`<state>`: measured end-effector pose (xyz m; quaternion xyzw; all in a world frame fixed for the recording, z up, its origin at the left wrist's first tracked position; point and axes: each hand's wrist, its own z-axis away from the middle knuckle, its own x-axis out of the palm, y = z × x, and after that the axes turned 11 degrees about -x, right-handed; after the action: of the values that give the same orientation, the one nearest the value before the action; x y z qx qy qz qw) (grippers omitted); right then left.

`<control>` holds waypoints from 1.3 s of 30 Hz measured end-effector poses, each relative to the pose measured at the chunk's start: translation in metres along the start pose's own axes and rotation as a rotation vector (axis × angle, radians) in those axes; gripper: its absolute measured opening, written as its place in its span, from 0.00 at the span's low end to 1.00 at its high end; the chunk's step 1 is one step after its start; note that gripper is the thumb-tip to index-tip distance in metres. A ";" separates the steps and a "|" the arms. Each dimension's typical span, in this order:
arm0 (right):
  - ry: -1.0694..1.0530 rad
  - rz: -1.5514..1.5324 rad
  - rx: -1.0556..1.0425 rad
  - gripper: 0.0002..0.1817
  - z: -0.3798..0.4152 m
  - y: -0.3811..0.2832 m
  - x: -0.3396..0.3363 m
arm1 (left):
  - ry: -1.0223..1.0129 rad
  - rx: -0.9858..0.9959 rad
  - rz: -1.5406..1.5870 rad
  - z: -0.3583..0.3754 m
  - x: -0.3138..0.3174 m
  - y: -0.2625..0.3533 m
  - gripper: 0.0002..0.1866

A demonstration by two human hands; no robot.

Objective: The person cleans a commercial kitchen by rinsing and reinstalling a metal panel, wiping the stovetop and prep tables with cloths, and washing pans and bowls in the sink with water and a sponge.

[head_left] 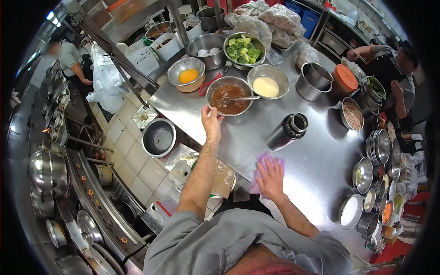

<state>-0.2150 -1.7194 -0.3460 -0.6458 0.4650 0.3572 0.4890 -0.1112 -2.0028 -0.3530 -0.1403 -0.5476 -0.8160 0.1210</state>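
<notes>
My left hand grips the near rim of a metal bowl of brown sauce, with a spoon resting in it. Under my right hand, a purple cloth lies pressed on the steel table near its front edge; the fingers are spread flat over it. Between and beyond my hands stands a dark open flask. Around the sauce bowl are a bowl of pale yellow liquid, a bowl with orange yolk and red-handled scissors.
Behind the sauce stand a bowl of broccoli and a bowl with eggs. Stacked pots and a bowl of meat line the right side. Several metal bowls crowd the far right. Other people work at left and right.
</notes>
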 end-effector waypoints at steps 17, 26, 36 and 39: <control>0.098 -0.127 -0.432 0.27 -0.303 -0.064 0.142 | 0.146 0.032 -0.560 0.097 -0.208 -0.025 0.20; 0.036 -0.122 -0.474 0.23 -0.277 -0.068 0.131 | -0.020 -0.764 -0.786 0.176 -0.407 -0.187 0.16; -0.036 -0.118 -0.320 0.28 -0.018 -0.007 0.028 | -0.163 -0.645 -1.215 0.120 -0.418 -0.143 0.13; -0.022 0.091 -0.150 0.26 0.061 0.034 -0.003 | -0.018 -0.702 -0.842 0.073 -0.386 -0.135 0.14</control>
<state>-0.2492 -1.6627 -0.3693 -0.6548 0.4604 0.4198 0.4278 0.2078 -1.8679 -0.5822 0.0519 -0.2523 -0.9263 -0.2749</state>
